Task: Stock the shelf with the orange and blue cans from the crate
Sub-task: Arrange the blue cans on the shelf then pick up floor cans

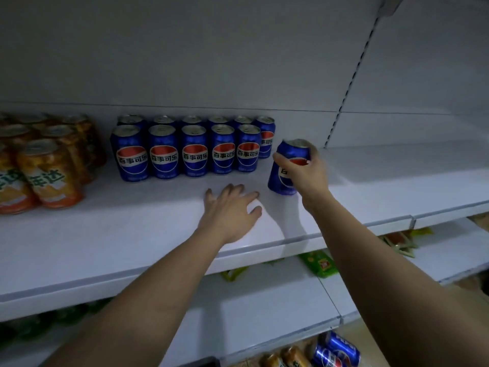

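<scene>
Orange cans (50,173) crowd the far left of the white shelf (132,234), packed together in several rows, the nearest ones large at the picture's edge. Just right of them, apart by a narrow strip of bare shelf, stand the blue cans (185,149) in two tidy rows against the back panel (211,62): five in the near row with their red, white and blue labels turned outward, six behind, the last of these showing past the right end of the near row.

Nearer, in front of the blue rows, the left hand (230,210) lies palm down with fingers spread and relaxed, resting on or just over the shelf surface and holding nothing.

To the right of it, the right hand (304,173) grips one more blue can (284,170) from its right side, thumb across the label and fingers curled round the far side near the top. That held can is tilted a little, its top leaning right, its base at or just above the shelf, near the right end of the blue rows but apart from them.

Further right, a slotted upright (352,75) runs up the back panel.

Below, green packets (321,263) lie on a lower shelf (264,308). At the bottom right, more blue and orange cans (336,350) show in a heap; what holds them cannot be seen.
</scene>
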Available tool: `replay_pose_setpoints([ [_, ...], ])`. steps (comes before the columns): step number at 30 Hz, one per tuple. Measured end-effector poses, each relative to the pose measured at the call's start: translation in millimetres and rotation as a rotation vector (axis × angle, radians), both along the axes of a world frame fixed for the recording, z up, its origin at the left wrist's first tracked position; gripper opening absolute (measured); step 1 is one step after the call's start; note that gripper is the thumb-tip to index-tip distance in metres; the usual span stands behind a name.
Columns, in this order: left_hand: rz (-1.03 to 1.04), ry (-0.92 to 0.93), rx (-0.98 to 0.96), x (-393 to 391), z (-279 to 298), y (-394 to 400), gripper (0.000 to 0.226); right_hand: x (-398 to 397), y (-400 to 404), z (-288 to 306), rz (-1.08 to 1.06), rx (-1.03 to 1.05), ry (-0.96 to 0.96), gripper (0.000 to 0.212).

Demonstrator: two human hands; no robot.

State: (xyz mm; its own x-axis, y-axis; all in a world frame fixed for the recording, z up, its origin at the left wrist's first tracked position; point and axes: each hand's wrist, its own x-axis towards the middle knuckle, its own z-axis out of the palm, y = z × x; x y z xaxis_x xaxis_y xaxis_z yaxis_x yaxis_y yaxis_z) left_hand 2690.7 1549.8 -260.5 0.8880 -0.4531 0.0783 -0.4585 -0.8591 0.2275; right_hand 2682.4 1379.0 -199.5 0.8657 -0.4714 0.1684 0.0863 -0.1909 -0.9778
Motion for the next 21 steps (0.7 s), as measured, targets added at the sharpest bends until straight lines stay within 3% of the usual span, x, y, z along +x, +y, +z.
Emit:
replay_pose_setpoints([
  [9, 0.01, -0.001, -0.013, 4, -7, 0, 0.053, 104, -15, -22, -0.039, -0.203, -0.022, 0.072],
  [14, 0.012, -0.003, -0.007, 6, -10, 0, 0.053, 116, -14, -29, 0.036, -0.096, -0.042, 0.065],
  [21, 0.022, -0.001, -0.013, 5, -9, 2, 0.054, 84, -15, -20, 0.099, 0.09, 0.169, 0.071],
])
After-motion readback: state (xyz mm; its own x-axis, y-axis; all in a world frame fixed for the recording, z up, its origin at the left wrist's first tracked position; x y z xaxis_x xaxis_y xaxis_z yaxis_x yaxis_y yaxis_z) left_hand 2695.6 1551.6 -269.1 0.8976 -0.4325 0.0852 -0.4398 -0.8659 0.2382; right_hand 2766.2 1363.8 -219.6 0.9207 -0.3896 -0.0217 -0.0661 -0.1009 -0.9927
